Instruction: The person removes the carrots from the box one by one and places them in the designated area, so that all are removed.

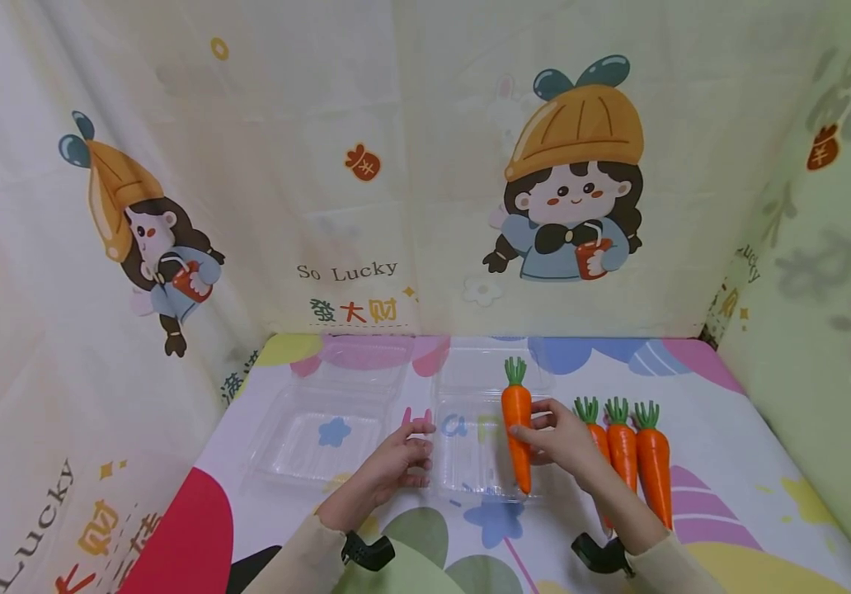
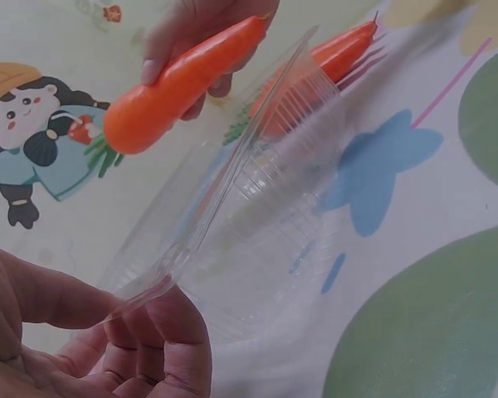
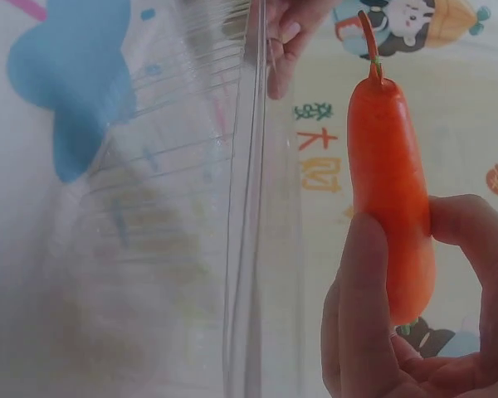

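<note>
My right hand (image 1: 565, 439) holds an orange carrot (image 1: 517, 412) with a green top between thumb and fingers. The carrot is over the right half of a clear plastic clamshell box (image 1: 463, 474), its leafy end pointing away from me. At the box's left edge, my left hand (image 1: 398, 462) pinches the rim; in the left wrist view the thumb and fingers (image 2: 178, 332) close round the clear edge (image 2: 220, 182). The right wrist view shows the carrot (image 3: 390, 182) beside the box's upright-looking wall (image 3: 245, 207).
Three more carrots (image 1: 622, 450) lie side by side on the table to the right, partly behind my right forearm. A second clear plastic box (image 1: 284, 450) lies open on the left. Printed cloth (image 1: 455, 165) hangs behind the table and along both sides.
</note>
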